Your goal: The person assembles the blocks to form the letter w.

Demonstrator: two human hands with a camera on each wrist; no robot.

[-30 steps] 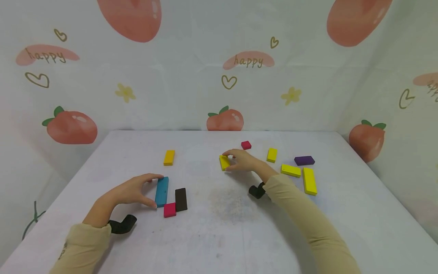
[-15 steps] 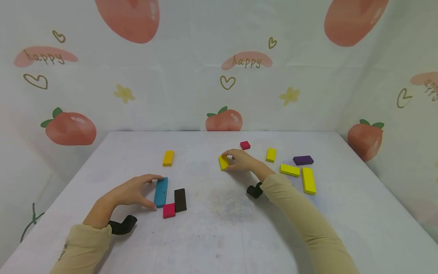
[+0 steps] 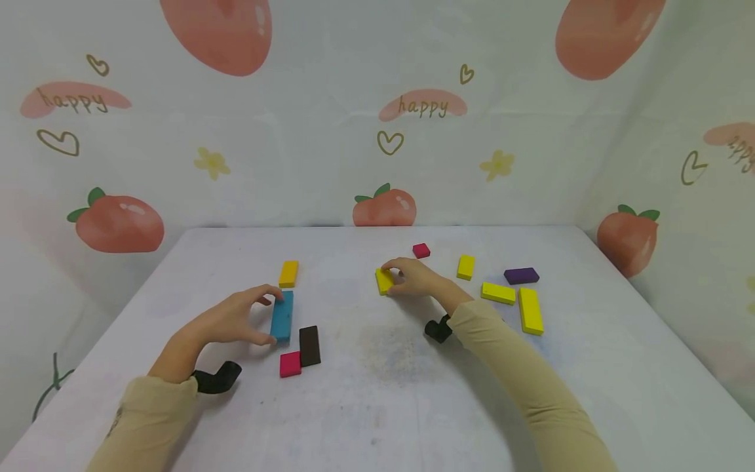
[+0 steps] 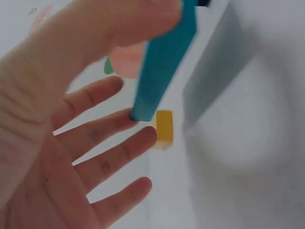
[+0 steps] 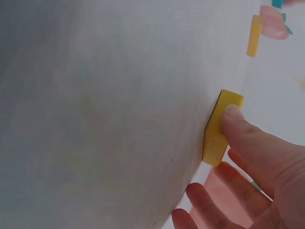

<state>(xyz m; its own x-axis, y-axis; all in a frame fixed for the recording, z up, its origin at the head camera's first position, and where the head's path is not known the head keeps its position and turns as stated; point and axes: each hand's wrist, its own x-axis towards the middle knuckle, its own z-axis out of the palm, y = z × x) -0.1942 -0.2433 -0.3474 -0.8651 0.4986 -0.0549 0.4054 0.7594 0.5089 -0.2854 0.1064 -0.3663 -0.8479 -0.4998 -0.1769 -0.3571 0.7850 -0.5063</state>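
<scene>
Currently the step in hand looks like a carry by the left hand (image 3: pixel 232 318), which pinches the blue block (image 3: pixel 282 316) by its two ends between thumb and finger. That block is just beside the dark brown block (image 3: pixel 309 346), beyond it and to its left, and its shadow suggests it is a little clear of the table (image 3: pixel 366 419). The right hand (image 3: pixel 415 278) grasps the yellow block (image 3: pixel 384 282) between thumb and fingers, well beyond the dark brown block and to its right, apparently down on the table. How tight either pinch is, I cannot tell.

The next move, I judge, calls for holding the blue block steady and shifting it without knocking its neighbours. Most in the way is the orange block (image 3: pixel 288 274), beyond the dark brown block and slightly left, near the blue block's far end. A red block (image 3: pixel 290 364) seems to touch the dark brown block's left side, leaving little room there. Farther off, beyond the dark brown block and to its right, lie a small red piece (image 3: pixel 421 251), a short yellow piece (image 3: pixel 465 267), a crosswise yellow bar (image 3: pixel 498 293), a long yellow bar (image 3: pixel 531 311) and a purple piece (image 3: pixel 522 276), none hindering the left hand
</scene>
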